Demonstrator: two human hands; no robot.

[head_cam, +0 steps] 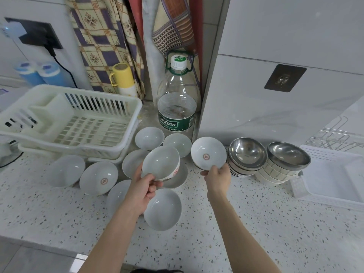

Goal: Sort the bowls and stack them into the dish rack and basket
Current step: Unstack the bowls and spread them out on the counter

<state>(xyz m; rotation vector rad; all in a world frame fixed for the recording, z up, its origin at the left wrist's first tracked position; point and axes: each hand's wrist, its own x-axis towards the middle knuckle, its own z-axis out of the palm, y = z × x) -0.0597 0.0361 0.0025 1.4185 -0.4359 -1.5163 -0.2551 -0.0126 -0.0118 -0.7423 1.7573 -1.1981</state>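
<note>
My left hand point(144, 184) grips a white bowl point(160, 164) with red marks on its side, lifted and tilted above the counter. My right hand point(217, 177) pinches the near rim of another white bowl point(208, 153) that has a red emblem inside. Several white bowls point(98, 180) lie scattered on the speckled counter around and below my left hand. Two steel bowls point(247, 152) point(288, 153) top two stacks of striped bowls at the right. The white dish rack point(122, 134) stands empty at the back left. A white basket point(334, 180) sits at the far right.
A large water bottle point(177, 107) stands behind the bowls against the wall corner. A yellow-capped flask point(124, 79) and blue-capped items point(37, 73) stand behind the rack. A wire rack point(338, 140) lies behind the basket. A black cable point(65, 69) hangs from a wall socket.
</note>
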